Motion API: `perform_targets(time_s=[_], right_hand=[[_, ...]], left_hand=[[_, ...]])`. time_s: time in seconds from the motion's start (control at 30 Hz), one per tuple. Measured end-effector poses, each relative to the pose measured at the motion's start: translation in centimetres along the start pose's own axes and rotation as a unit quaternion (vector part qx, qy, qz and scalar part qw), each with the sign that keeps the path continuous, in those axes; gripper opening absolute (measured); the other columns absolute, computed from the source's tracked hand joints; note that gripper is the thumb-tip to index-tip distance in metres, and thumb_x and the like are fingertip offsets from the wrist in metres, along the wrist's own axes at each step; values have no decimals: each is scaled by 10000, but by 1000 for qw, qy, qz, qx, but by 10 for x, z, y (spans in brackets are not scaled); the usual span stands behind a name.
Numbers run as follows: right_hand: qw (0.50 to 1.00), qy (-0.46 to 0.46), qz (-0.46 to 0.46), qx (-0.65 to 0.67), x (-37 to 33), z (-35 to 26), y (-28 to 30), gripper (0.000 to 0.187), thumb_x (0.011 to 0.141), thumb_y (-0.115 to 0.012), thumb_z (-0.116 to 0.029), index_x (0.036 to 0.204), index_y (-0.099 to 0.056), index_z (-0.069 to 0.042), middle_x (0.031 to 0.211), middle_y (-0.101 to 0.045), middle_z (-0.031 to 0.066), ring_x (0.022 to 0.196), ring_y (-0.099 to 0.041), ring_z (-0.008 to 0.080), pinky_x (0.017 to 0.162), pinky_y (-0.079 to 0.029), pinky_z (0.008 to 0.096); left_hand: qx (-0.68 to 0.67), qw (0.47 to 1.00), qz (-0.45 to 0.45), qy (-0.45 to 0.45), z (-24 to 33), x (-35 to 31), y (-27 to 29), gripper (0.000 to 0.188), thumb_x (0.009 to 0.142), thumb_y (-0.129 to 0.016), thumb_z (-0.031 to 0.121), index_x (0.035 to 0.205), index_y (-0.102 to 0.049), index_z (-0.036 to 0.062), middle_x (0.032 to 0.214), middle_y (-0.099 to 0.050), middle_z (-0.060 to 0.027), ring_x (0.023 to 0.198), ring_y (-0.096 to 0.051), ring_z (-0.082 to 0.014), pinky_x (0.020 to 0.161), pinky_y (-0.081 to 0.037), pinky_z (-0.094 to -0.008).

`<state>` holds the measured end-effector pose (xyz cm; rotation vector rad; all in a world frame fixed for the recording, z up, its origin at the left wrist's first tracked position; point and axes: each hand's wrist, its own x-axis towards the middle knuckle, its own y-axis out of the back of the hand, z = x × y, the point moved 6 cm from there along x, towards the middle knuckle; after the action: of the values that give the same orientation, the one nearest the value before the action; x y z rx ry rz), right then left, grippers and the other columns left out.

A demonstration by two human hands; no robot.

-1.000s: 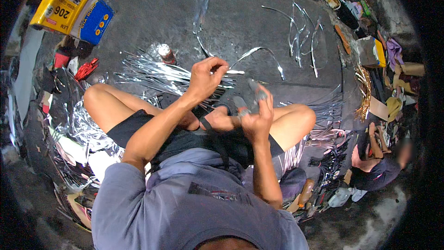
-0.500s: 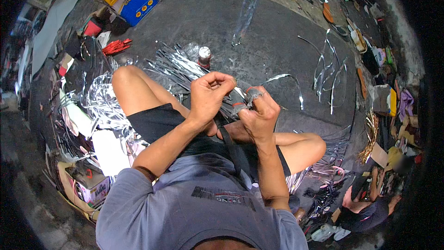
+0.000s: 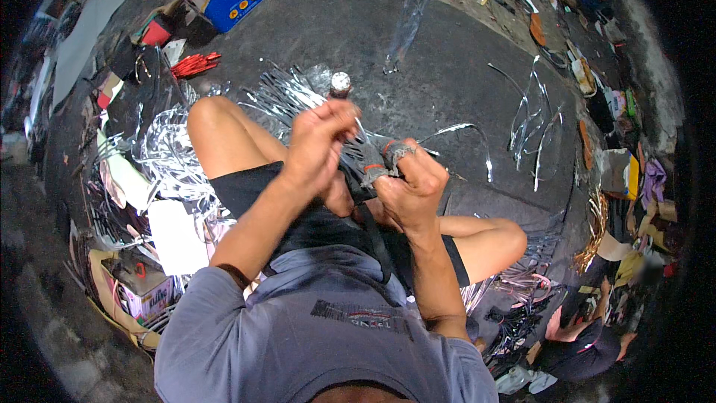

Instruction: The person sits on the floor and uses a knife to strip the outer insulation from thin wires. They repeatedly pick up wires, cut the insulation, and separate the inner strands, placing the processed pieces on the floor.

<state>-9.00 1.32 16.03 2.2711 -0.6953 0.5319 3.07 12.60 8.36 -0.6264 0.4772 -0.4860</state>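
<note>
My left grip [image 3: 321, 145] is curled and blurred, and my right grip [image 3: 412, 186], thumb and forefinger in grey wraps [image 3: 401, 153], bends in near it; I cannot tell whether either is closed on anything. The silver strips [image 3: 282, 101] lie bunched on the dark floor [image 3: 462, 45] just beyond my left grip, beside a small pale-topped container [image 3: 340, 87]. Printing marks the yellow-and-blue box [image 3: 235, 0] at upper left and my grey shirt's dark patch [image 3: 362, 315].

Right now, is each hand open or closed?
Left hand: fingers curled, blurred; hold unclear.
Right hand: fingers bent; whether it holds anything cannot be told.
</note>
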Motion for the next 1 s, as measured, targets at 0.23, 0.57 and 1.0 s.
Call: perform_targets(time_s=[0.23, 0.57, 1.0], right_hand=[[994, 0, -102, -24, -45, 4, -7, 182, 622, -709, -43, 778, -622, -4, 684, -551, 110, 579, -558, 291, 505, -432, 363], [968, -227, -103, -6, -142, 40, 50, 206, 611, -662, 25, 815, -669, 6, 717, -617, 148, 641, -611, 301, 600, -481, 371], [969, -233, -32, -69, -141, 85, 73, 247, 681, -648, 57, 917, -706, 11, 735, -615, 95, 661, -604, 182, 614, -481, 293]], left_hand=[[118, 975, 186, 5, 82, 106, 122, 75, 864, -689, 57, 849, -649, -4, 702, -618, -58, 553, -547, -125, 471, -412, -238], [385, 759, 522, -51, 109, 208, 316, 411, 732, -809, 267, 919, -682, -77, 1022, -699, -210, 897, -681, -329, 805, -547, -381], [726, 673, -105, -96, -204, 153, -10, 291, 791, -719, 264, 971, -683, 38, 980, -688, -165, 863, -676, -373, 759, -531, -475]])
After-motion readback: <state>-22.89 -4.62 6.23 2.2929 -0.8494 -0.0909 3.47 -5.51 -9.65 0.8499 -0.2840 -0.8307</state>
